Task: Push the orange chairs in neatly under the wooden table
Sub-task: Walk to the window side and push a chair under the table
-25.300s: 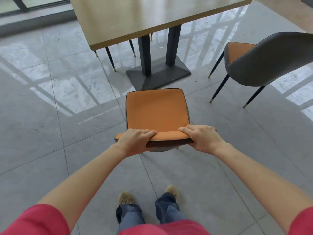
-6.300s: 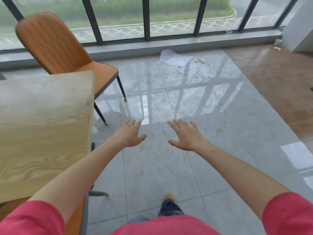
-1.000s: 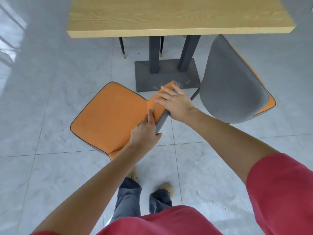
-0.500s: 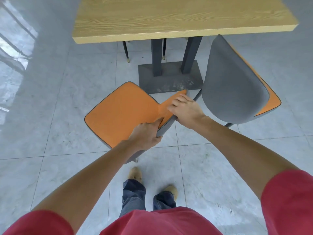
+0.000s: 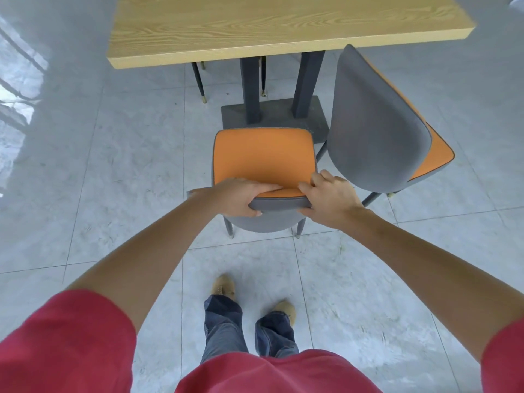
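An orange chair [image 5: 263,158] with a grey back stands in front of me, its seat facing the wooden table [image 5: 249,24]. My left hand [image 5: 241,195] grips the top of its backrest on the left side. My right hand [image 5: 330,198] grips the same rim on the right side. The seat's front edge lies short of the table's near edge. A second orange chair [image 5: 377,123] with a grey back stands to the right, turned at an angle, close to the first chair.
The table's dark twin-post base [image 5: 272,114] rests on the floor just ahead of the seat. Thin black chair legs [image 5: 198,80] show under the far side of the table. Grey floor tiles [image 5: 113,165] stretch to the left. My feet [image 5: 252,296] stand behind the chair.
The chair has swung from an angled position to square with the table. Both hands shifted to the two ends of the backrest top.
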The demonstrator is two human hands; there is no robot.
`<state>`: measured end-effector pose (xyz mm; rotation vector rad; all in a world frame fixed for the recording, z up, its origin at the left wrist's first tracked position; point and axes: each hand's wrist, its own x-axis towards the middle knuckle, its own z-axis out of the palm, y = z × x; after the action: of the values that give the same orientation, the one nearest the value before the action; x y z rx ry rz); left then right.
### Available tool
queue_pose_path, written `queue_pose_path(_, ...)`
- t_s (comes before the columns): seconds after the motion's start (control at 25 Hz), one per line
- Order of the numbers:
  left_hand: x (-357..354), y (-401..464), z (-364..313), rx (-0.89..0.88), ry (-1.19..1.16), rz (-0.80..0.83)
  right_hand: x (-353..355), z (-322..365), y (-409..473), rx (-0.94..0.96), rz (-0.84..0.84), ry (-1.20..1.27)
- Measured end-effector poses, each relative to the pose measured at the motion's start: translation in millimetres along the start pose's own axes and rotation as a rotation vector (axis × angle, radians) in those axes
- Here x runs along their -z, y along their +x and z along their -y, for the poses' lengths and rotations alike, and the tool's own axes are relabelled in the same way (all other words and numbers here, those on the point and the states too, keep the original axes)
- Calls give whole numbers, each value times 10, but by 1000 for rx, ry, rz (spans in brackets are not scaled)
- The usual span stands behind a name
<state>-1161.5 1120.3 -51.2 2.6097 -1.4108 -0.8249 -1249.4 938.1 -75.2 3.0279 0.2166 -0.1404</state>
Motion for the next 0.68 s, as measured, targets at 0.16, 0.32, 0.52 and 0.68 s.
queue_pose_path(0.16,-69,51,-34,48,32,-76,-90,-134,-171,-168,0,219)
queue_pose_path(0.32,-62,-3,-5,127,36,-60,-192,-158,-141,-118,-103,205)
queue_pose_path(0.52,-40,-13,60,81,79,-66,-209,-186,-48,9,-145,158)
queue_pose_path(0.68,-30,-33,256,52,90,-86,-241,-202,100,148,-146,182)
